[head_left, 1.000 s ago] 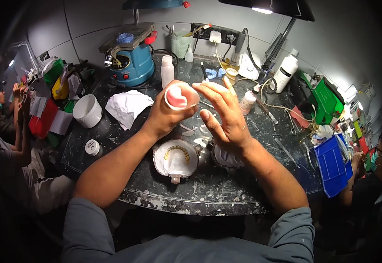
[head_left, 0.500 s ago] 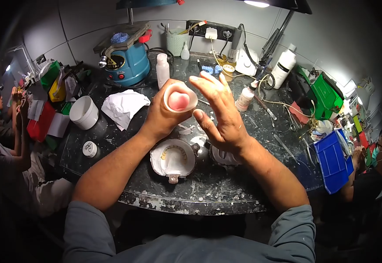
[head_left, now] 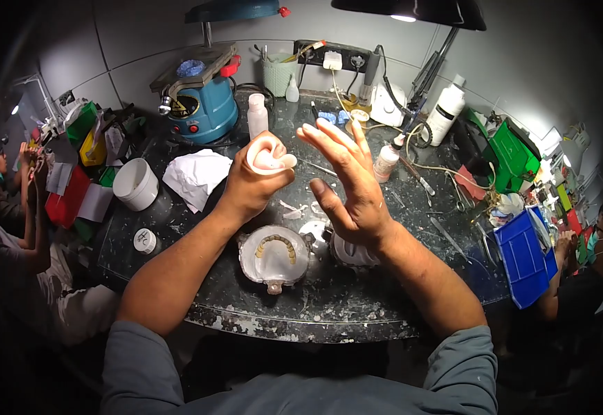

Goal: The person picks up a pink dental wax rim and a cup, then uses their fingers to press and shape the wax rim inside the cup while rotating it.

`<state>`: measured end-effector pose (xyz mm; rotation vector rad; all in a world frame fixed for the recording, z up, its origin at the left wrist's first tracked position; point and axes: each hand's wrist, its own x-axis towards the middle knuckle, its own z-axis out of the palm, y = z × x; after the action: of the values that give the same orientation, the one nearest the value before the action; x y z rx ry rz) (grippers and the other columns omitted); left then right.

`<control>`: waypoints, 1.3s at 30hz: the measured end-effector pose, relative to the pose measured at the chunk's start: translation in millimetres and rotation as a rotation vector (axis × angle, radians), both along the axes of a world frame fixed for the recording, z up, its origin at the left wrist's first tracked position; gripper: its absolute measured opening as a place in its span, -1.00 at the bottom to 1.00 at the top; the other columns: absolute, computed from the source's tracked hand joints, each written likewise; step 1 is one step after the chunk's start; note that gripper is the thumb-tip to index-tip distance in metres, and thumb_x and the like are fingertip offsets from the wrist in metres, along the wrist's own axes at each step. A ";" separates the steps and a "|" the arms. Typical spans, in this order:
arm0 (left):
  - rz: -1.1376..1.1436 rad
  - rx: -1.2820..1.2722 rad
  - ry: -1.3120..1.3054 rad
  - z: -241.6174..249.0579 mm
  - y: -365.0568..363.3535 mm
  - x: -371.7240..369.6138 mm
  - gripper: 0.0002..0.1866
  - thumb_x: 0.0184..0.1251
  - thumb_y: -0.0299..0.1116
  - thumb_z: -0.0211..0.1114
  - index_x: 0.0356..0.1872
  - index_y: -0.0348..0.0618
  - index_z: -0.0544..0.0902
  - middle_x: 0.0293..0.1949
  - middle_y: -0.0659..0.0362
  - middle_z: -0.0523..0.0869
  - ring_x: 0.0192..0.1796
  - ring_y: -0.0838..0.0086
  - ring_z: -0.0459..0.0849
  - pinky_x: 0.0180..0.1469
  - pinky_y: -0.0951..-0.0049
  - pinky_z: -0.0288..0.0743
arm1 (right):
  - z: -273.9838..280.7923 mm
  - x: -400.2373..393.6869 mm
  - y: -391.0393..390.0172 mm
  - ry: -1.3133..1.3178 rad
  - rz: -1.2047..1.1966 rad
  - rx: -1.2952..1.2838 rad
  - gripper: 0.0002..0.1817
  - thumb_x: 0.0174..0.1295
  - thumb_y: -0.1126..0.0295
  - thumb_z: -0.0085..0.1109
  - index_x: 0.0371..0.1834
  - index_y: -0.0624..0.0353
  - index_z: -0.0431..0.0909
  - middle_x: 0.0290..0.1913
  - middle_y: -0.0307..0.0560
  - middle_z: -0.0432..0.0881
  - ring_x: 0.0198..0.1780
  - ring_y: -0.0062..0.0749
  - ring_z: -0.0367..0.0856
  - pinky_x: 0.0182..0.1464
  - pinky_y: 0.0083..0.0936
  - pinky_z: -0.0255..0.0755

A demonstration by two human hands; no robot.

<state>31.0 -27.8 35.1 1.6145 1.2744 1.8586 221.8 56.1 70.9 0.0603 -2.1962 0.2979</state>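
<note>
My left hand (head_left: 251, 181) is wrapped round a soft white mixing cup (head_left: 258, 156), whose rim is squeezed out of shape and folded inward. The rim faces me, and a pale pink inside shows. To its right, my right hand (head_left: 348, 181) is raised with fingers stretched and thumb apart, holding nothing. Below the hands lies a dental flask half (head_left: 249, 266) with an arch of teeth (head_left: 268, 243) set in white plaster. A second flask half (head_left: 350, 254) sits partly hidden under my right wrist.
A blue machine (head_left: 208, 114), a pink bottle (head_left: 257, 116), crumpled white paper (head_left: 196, 176) and a white tub (head_left: 135, 184) stand left. A dropper bottle (head_left: 386, 162), metal tools (head_left: 450, 235) and a blue tray (head_left: 523, 263) lie right. Other people sit at both sides.
My left hand has squeezed the cup, so its round opening is now folded and the pink mass is less visible. The left hand shifted slightly left; the right hand stays open.
</note>
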 end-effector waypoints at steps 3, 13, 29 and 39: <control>0.070 -0.097 0.014 2.3 -0.3 -3.3 -0.82 0.09 -0.54 0.39 -0.45 -0.13 0.50 -0.40 0.35 0.50 -0.34 0.66 0.45 -0.27 0.53 0.36 | -3.8 0.6 0.7 -0.009 -0.018 0.007 -0.41 0.34 0.30 0.21 0.44 0.13 0.41 0.44 -0.09 0.50 0.52 -0.08 0.34 0.60 0.18 -0.21; -0.110 -0.018 -0.208 3.0 0.1 10.6 -0.72 0.15 -0.44 0.53 -0.20 -0.14 0.59 -0.24 0.32 0.59 -0.16 0.62 0.57 -0.01 0.54 0.47 | -3.8 0.4 1.0 0.001 -0.047 0.053 -0.44 0.35 0.26 0.18 0.42 0.14 0.46 0.31 0.02 0.55 0.42 -0.07 0.43 0.59 0.20 -0.16; -0.051 0.045 0.006 -8.4 1.7 10.2 -0.57 0.10 -0.49 0.56 -0.02 -0.13 0.57 -0.06 0.21 0.61 0.02 0.53 0.61 0.14 0.48 0.49 | -8.0 -4.0 -3.4 -0.104 -0.046 -0.079 -0.42 0.46 0.15 0.10 0.49 0.10 0.35 0.49 0.06 0.38 0.57 0.05 0.21 0.60 0.24 -0.21; 0.130 -0.090 0.122 -4.9 -1.3 11.6 -0.57 0.11 -0.49 0.57 -0.04 -0.10 0.55 -0.16 0.30 0.63 -0.06 0.61 0.61 0.06 0.52 0.51 | -12.0 -5.9 -8.3 -0.167 -0.050 0.030 -0.27 0.37 0.20 0.19 0.58 0.15 0.23 0.50 -0.04 0.41 0.57 -0.12 0.28 0.63 0.20 -0.32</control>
<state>42.6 -29.1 30.2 1.6547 1.5255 1.7719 215.9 47.8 58.9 -0.0038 -2.3642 0.2499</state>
